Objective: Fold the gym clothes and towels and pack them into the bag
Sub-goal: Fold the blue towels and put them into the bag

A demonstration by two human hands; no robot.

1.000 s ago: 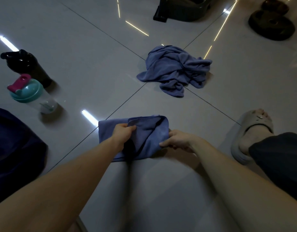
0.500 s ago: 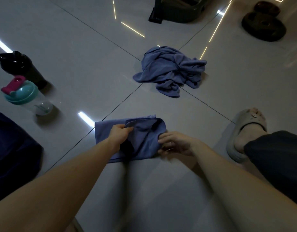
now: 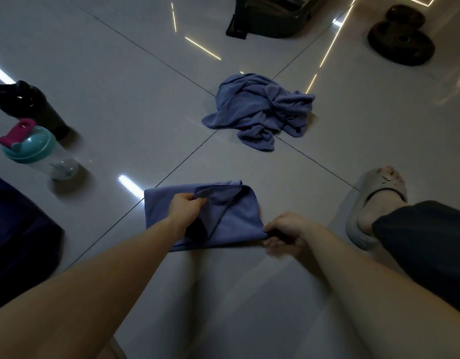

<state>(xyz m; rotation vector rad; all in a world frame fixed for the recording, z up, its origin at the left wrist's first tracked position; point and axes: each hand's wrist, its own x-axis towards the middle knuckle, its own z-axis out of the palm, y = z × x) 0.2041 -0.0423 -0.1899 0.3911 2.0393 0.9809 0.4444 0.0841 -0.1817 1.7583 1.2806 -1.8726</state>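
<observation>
Two hands are working on one blue towel (image 3: 239, 221) in the head view. It is lying on the tiled floor (image 3: 120, 73) just in front of the person, between the outstretched forearms. The left hand (image 3: 183, 206) is pinching the loose corner of the upper layer, thumb and fingers closed on the cloth. It is raising that corner so a flap is standing off the layer beneath, probably to line the fold up square. The right hand (image 3: 285, 229) is gripping the near right corner with its fingers curled round the edge. It is likely anchoring the lower layers so they are not sliding on the glossy tile.

Farther off, a second towel (image 3: 260, 110) is sitting in a crumpled heap where the tile lines are crossing. It is well apart from both hands and is waiting its turn to be folded.

At the near left edge a dark blue shape (image 3: 21, 229) is showing. It may be the bag, though the light is too dim to say (no opening or strap is visible).

To the left, a clear shaker (image 3: 34, 151) and a black shaker (image 3: 29, 104) are standing side by side. Weight plates (image 3: 399, 45) are lying far right, and a foot in a slipper (image 3: 374, 203) is resting to the right of the towel being folded.
</observation>
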